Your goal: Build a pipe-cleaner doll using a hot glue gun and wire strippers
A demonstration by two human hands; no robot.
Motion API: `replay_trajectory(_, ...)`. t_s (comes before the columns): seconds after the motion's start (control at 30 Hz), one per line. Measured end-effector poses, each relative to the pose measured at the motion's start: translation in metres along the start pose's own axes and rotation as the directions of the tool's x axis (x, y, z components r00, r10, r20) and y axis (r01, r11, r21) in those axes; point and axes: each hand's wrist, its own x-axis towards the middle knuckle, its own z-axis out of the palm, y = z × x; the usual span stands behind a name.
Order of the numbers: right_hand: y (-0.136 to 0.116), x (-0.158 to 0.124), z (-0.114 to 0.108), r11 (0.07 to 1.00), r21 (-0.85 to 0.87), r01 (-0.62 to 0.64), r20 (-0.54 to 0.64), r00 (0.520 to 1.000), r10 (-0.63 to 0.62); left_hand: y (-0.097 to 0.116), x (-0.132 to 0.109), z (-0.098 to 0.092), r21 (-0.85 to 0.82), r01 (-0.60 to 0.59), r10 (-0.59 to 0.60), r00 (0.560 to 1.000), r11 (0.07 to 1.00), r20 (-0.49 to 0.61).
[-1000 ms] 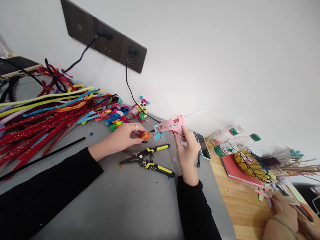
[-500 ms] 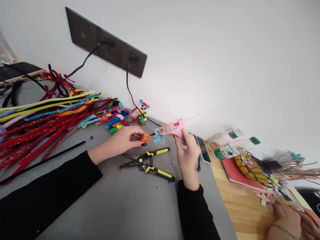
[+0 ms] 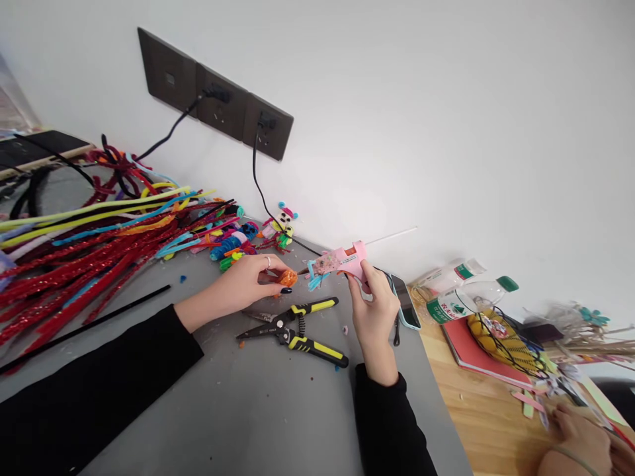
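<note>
My left hand [image 3: 247, 281] pinches a small orange pipe-cleaner piece [image 3: 286, 277] just above the grey table [image 3: 258, 403]. My right hand [image 3: 376, 306] grips a pink glue gun [image 3: 342, 260], whose nozzle points left at the orange piece and almost touches it. Black-and-yellow pliers [image 3: 294, 325] lie on the table between my two hands. Both sleeves are black.
A big pile of coloured pipe cleaners [image 3: 84, 244] fills the left. Small pipe-cleaner figures [image 3: 280, 225] stand by the wall under dark sockets [image 3: 213, 96]. A phone [image 3: 405, 305], bottles [image 3: 469, 291], a red notebook [image 3: 473, 344] and another person's hands [image 3: 583, 436] are at the right on a wooden table.
The view has shifted slightly. My hands keep the same grip, and the glue gun's nozzle stays close to the orange piece.
</note>
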Motion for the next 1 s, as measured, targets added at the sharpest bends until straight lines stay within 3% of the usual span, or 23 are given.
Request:
replay_trajectory(0.5, -0.0029, 0.0022, -0.0008, 0.999, 0.025, 0.033, -0.017, 0.999, -0.033, -0.0040, 0.0014, -0.0001, -0.011, 0.004, -0.004, 1.000, 1.000, -0.022)
replay_trajectory(0.73, 0.0007, -0.0002, 0.0008, 0.999, 0.042, -0.007, -0.038, 0.999, 0.009, -0.0071, 0.0019, -0.0006, 0.022, -0.009, 0.009, 1.000, 1.000, 0.001)
replay_trajectory(1.0, 0.0009, -0.0013, 0.0024, 0.995, 0.039, -0.088, 0.018, 0.996, 0.087, -0.0023, -0.0006, -0.0009, 0.096, -0.025, 0.027, 0.999, 0.995, -0.023)
